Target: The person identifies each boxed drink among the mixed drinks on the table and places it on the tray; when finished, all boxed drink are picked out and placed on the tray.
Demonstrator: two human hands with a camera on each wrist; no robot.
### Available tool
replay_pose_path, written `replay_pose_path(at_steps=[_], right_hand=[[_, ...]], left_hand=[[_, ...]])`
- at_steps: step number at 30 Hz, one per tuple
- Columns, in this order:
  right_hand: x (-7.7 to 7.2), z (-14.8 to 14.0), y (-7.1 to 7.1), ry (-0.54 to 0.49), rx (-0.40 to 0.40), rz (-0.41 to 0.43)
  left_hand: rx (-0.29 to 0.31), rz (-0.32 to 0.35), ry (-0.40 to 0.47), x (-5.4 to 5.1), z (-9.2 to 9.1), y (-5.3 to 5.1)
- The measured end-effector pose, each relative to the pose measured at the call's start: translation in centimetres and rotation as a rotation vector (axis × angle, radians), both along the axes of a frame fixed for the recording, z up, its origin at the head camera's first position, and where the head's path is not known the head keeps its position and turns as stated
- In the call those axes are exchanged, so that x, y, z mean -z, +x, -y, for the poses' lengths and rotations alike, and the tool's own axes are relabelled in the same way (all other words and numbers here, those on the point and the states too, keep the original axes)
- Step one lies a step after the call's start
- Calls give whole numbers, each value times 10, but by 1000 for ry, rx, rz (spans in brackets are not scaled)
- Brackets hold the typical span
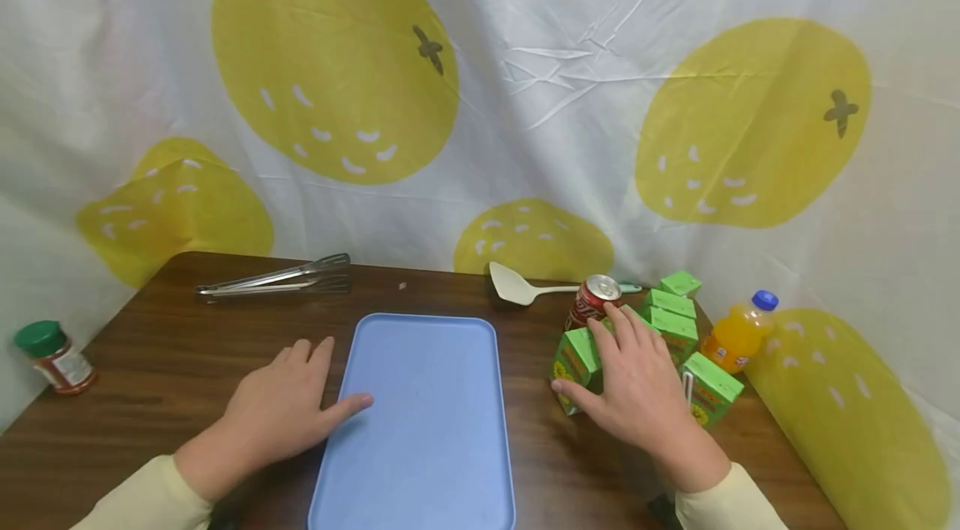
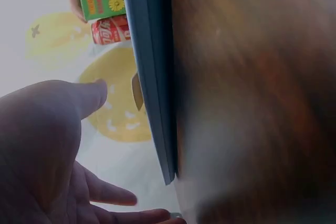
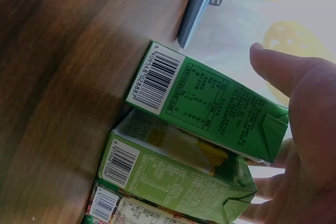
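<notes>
A blue tray [image 1: 423, 422] lies on the table, with my left hand [image 1: 273, 409] at its left edge, fingers extended and thumb over the rim. The left wrist view shows that hand [image 2: 47, 135] holding nothing beside the tray's side [image 2: 149, 77]. My right hand [image 1: 641, 380] is spread over a group of green drink cartons [image 1: 576, 359]. In the right wrist view its fingers [image 3: 268, 187] reach behind the tops of the cartons [image 3: 205, 108], thumb apart from them; contact is unclear. A red can [image 1: 588, 305] stands just behind.
Metal tongs [image 1: 273, 278] and a white spatula [image 1: 517, 287] lie at the back. A green-lidded spice jar [image 1: 63, 363] stands at the far left. More cartons [image 1: 671, 326] and a blue-capped orange bottle [image 1: 738, 334] are on the right. A patterned cloth [image 1: 540, 138] hangs behind the table.
</notes>
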State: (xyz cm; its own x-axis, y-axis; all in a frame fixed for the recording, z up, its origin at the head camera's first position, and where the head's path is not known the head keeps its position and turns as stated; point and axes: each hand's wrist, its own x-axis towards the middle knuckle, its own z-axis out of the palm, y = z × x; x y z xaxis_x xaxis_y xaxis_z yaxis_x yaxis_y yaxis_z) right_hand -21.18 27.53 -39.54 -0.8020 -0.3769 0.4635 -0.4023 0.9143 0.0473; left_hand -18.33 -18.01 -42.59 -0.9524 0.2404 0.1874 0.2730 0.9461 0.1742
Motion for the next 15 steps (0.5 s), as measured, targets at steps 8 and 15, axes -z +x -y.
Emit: replay_pose_path(at_steps=[8, 15], right_hand=[[1, 1, 1, -3, -11, 3], [3, 2, 1, -4, -26, -21]], left_hand=[[-52, 90, 20, 0, -4, 1], [-41, 145, 30, 2, -5, 0]])
